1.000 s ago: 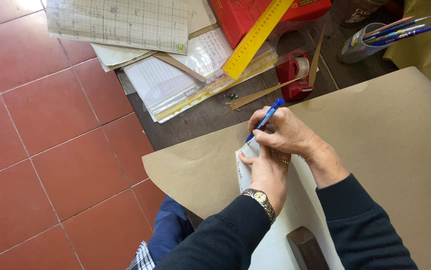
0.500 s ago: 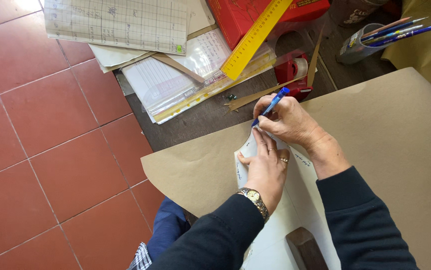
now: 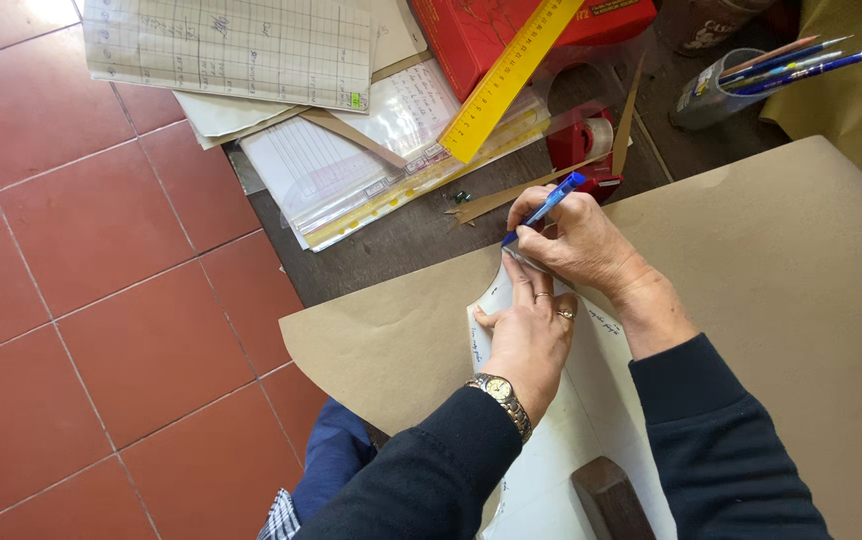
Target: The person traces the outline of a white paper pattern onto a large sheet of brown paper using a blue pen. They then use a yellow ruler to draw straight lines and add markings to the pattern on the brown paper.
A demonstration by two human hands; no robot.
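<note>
Head view: a white paper pattern piece [image 3: 591,440] with handwritten notes is laid flat on a large sheet of brown kraft paper [image 3: 801,300], which covers the dark worktable [image 3: 401,235] and overhangs its edge. The pattern's curved upper edge is pressed down by the left hand [image 3: 526,335], fingers spread flat, nothing clasped. A blue plastic ballpoint pen [image 3: 546,207] is pinched in the closed fingers of the right hand [image 3: 581,240], tip at the pattern's top edge. A dark wooden block [image 3: 611,500] rests on the pattern. A clear plastic cup [image 3: 706,92] behind holds several pens and pencils. A yellow ruler [image 3: 511,75] lies across a clear plastic sleeve [image 3: 391,170] with papers inside.
</note>
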